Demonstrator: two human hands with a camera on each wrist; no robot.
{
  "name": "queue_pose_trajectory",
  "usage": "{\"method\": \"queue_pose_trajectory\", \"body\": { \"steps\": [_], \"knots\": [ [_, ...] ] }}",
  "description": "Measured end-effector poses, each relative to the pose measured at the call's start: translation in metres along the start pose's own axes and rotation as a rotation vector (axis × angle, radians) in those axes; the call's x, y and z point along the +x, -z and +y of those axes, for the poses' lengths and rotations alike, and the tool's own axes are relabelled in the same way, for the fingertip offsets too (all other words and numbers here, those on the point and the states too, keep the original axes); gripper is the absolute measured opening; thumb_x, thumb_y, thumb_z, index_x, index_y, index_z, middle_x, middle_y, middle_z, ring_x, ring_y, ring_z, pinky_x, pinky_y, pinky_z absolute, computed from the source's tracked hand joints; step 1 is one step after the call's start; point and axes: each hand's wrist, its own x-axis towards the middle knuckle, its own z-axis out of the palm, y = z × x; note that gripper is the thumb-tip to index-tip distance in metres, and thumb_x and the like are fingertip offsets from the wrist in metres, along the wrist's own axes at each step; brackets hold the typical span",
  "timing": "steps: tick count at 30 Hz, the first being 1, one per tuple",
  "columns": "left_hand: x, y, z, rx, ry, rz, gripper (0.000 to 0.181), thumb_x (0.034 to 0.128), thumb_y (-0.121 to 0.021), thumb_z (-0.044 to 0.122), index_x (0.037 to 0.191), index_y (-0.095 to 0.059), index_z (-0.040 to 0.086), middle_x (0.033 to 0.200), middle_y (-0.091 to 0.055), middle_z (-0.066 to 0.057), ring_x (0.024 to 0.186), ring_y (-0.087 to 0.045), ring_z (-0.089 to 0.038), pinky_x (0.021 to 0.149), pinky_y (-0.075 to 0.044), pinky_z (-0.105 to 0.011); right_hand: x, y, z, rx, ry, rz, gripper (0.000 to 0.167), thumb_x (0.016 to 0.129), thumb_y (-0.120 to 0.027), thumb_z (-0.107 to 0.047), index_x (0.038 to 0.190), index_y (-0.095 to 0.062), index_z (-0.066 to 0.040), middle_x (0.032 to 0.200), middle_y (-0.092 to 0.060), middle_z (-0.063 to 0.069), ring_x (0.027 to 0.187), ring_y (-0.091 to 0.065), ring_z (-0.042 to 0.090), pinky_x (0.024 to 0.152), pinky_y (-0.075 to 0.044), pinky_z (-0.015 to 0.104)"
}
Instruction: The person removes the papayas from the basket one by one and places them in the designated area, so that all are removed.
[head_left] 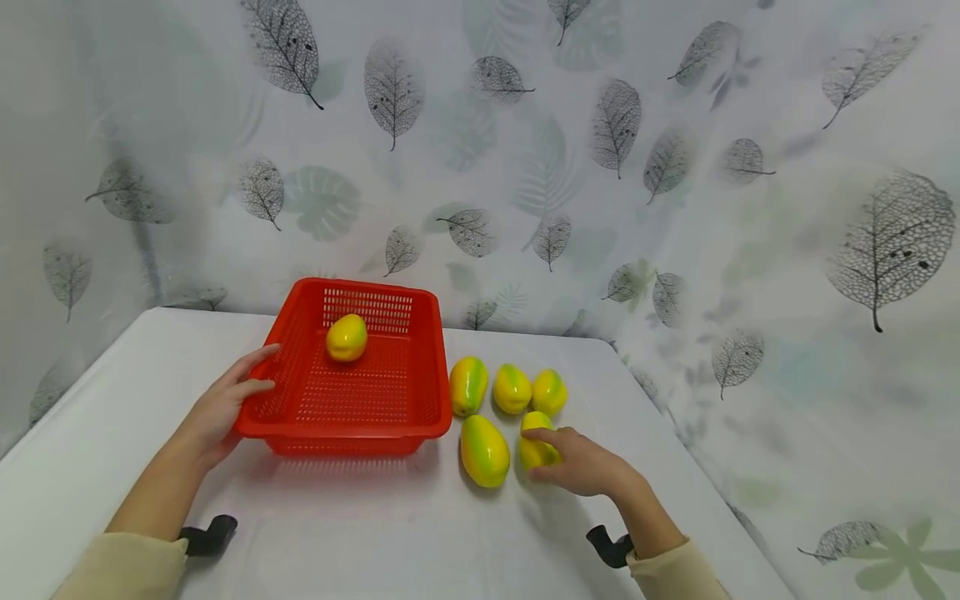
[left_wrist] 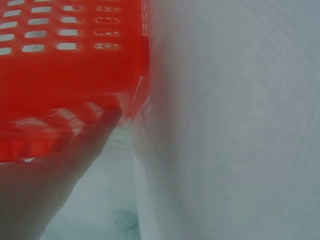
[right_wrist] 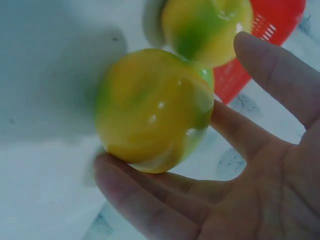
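Note:
My left hand (head_left: 217, 412) grips the left rim of a red plastic basket (head_left: 360, 429). In the left wrist view a finger (left_wrist: 95, 137) lies against the basket's slotted wall (left_wrist: 65, 75). One glossy yellow-green fruit (head_left: 347, 337), shaped like a papaya, lies inside the basket. To the right of it, my right hand (head_left: 581, 462) reaches round a similar fruit (head_left: 534, 450) on the table. Seen from the right wrist, straight fingers (right_wrist: 145, 200) touch that fruit (right_wrist: 155, 110), while the thumb (right_wrist: 272, 75) stands apart from it.
Several more such fruits lie between basket and right hand: a large one (head_left: 484, 452) in front, others (head_left: 468, 386) (head_left: 512, 389) (head_left: 550, 392) behind. A white cloth covers the table (head_left: 360, 533). Leaf-patterned curtains (head_left: 480, 167) close off the back and sides.

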Motion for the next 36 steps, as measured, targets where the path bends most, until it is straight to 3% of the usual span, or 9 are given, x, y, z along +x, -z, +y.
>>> {"method": "queue_pose_trajectory", "body": {
  "steps": [5,10,14,22,28,36],
  "knots": [
    [-0.002,0.003,-0.003,-0.001,0.006,0.007,0.062,0.1109,-0.043,0.027,0.166,-0.016,0.036,0.167,-0.008,-0.017,0.133,-0.038,-0.025,0.092,-0.061,-0.031,0.005,-0.014,0.003,0.001,-0.020,0.020,0.065,0.089,-0.080,-0.031,0.148,-0.057,-0.021,0.137,-0.058,0.019,0.113,-0.060,0.028,0.104,-0.049,0.060],
    [-0.003,0.007,-0.004,-0.005,0.001,0.018,0.062,0.1110,-0.043,0.028,0.166,-0.017,0.038,0.168,-0.007,-0.016,0.132,-0.039,-0.023,0.091,-0.061,-0.031,0.008,-0.014,0.000,0.002,-0.017,0.031,0.066,0.089,-0.079,-0.031,0.150,-0.056,-0.022,0.153,-0.047,0.028,0.136,-0.052,0.044,0.110,-0.041,0.069],
    [-0.002,0.009,-0.004,-0.006,0.008,0.025,0.062,0.1109,-0.043,0.029,0.166,-0.016,0.039,0.169,-0.006,-0.015,0.133,-0.038,-0.023,0.091,-0.061,-0.031,0.009,-0.009,-0.003,0.001,-0.014,0.034,0.066,0.089,-0.079,-0.032,0.150,-0.056,-0.022,0.157,-0.042,0.030,0.146,-0.040,0.051,0.112,-0.036,0.072],
    [-0.003,0.010,-0.001,-0.016,0.010,0.019,0.062,0.1111,-0.043,0.029,0.166,-0.016,0.039,0.169,-0.005,-0.015,0.133,-0.038,-0.024,0.091,-0.061,-0.032,0.013,0.002,-0.013,-0.023,0.001,0.087,0.065,0.091,-0.075,-0.029,0.151,-0.055,-0.020,0.158,-0.037,0.032,0.134,-0.053,0.045,0.108,-0.044,0.068],
    [-0.003,0.008,0.001,-0.020,-0.003,0.012,0.061,0.1112,-0.043,0.028,0.166,-0.018,0.038,0.167,-0.007,-0.015,0.131,-0.039,-0.024,0.091,-0.061,-0.032,0.031,0.016,-0.037,-0.050,0.026,0.134,0.067,0.095,-0.072,-0.033,0.156,-0.048,-0.020,0.161,-0.037,0.026,0.142,-0.045,0.047,0.112,-0.040,0.070],
    [-0.001,-0.001,0.001,-0.031,-0.005,0.002,0.060,0.1111,-0.043,0.027,0.165,-0.019,0.037,0.167,-0.010,-0.015,0.134,-0.038,-0.026,0.094,-0.061,-0.034,0.071,0.042,-0.094,-0.032,0.119,0.170,0.072,0.096,-0.070,-0.038,0.161,-0.039,-0.030,0.163,-0.038,0.013,0.146,-0.044,0.036,0.113,-0.043,0.064]
  ]
}}
